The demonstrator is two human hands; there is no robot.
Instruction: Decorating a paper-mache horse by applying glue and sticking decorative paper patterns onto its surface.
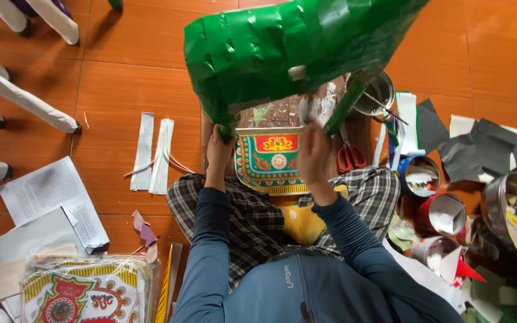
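Observation:
A large figure body covered in glossy green paper (282, 48) stands before me on stick legs. My left hand (219, 149) grips the bottom of its left green leg (225, 128). My right hand (313, 152) is raised under the body, next to the slanted right green leg (343, 107), fingers bunched on something I cannot make out. Below the hands lies a printed ornamental paper panel (268, 160) in green, red and yellow, on a paste-stained board (282, 110). I sit cross-legged in checked trousers with a yellow sock (303, 224).
Red-handled scissors (349, 157) lie right of the panel. Metal tins and cups (432, 179) and dark grey paper pieces (480, 149) crowd the right. White paper strips (154, 152), printed sheets (52, 200) and packs of ornamental prints (85, 293) lie left. White-wrapped stick legs (19, 98) stand far left.

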